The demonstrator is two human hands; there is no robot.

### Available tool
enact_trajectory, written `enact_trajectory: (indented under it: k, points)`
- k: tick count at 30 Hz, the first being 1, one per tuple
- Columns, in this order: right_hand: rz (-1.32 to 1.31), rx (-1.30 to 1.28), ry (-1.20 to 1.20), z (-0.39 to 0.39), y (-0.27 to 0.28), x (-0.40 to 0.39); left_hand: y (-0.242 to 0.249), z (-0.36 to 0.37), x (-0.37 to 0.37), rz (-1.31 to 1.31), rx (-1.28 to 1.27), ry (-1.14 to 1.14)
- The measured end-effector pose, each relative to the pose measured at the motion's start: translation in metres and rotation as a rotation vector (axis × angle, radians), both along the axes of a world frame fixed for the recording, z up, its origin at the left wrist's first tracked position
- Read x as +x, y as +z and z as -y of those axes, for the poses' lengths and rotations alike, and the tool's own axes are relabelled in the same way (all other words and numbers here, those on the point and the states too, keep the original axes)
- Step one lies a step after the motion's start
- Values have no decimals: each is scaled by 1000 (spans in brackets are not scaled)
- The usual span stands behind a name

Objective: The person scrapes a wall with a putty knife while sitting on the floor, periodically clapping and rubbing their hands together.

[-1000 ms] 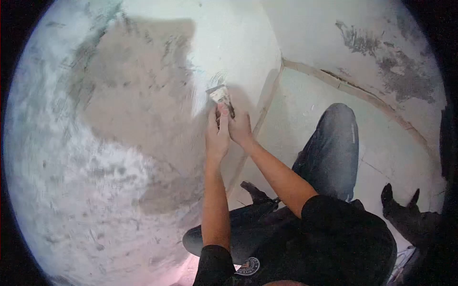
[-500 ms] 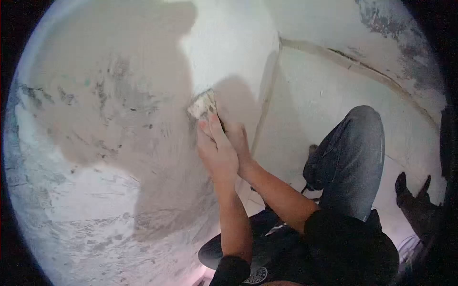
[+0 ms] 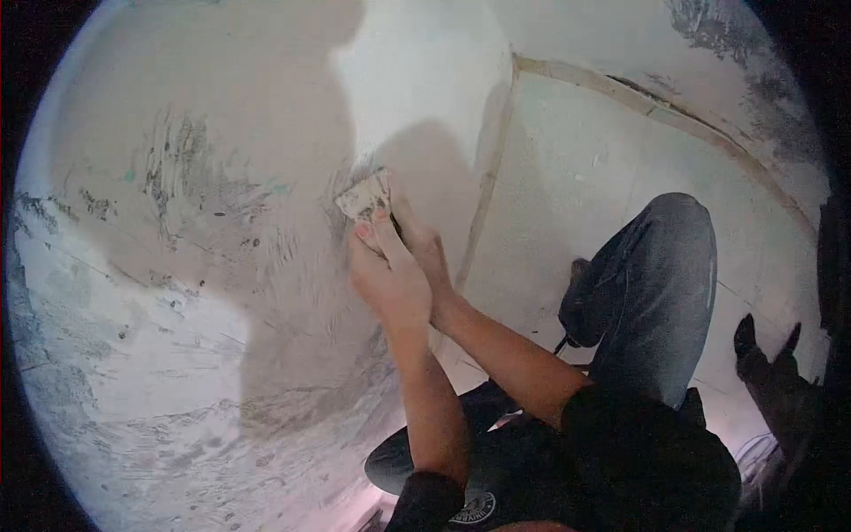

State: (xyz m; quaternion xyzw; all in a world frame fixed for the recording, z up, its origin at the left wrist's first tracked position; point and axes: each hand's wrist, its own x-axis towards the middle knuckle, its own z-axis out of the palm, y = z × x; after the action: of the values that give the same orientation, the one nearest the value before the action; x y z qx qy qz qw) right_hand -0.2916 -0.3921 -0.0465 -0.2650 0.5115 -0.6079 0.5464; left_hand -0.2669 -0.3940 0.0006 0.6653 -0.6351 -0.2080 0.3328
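A putty-smeared scraper (image 3: 362,197) lies with its wide edge against the grey-white plastered wall (image 3: 292,151). Both hands grip it from below. My left hand (image 3: 390,279) is closed round it, thumbs pressing on the lower part of the blade. Close behind on the right, my right hand (image 3: 424,253) is closed on the same tool, its fingers partly covered by the left. The handle is hidden inside the hands.
Dark scuffs (image 3: 177,164) mark the wall to the left, and shadows fall across it. A seam (image 3: 486,195) runs down to the right of the hands, beside a pale floor (image 3: 550,177). My bent knee (image 3: 669,257) is at the right. A dark forked object (image 3: 767,363) stands farther right.
The scraper and both hands have shifted slightly left along the wall, and the blade has turned a little. Both hands keep their grip.
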Motion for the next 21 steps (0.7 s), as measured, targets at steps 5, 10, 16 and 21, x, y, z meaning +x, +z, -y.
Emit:
enact_trajectory:
  k: [5, 10, 16, 21]
  points:
    - [-31, -114, -54, -8, -19, 10, -1, -12, -6, 109, 10, 48]
    - [108, -148, 73, -8, -15, -2, -11, -13, 0, 160, -8, 34]
    - [227, -131, -45, -2, -8, 6, 7, -6, -12, 145, 89, 62]
    - [54, -126, 36, -2, -10, -4, -7, -10, -7, 77, 24, 46]
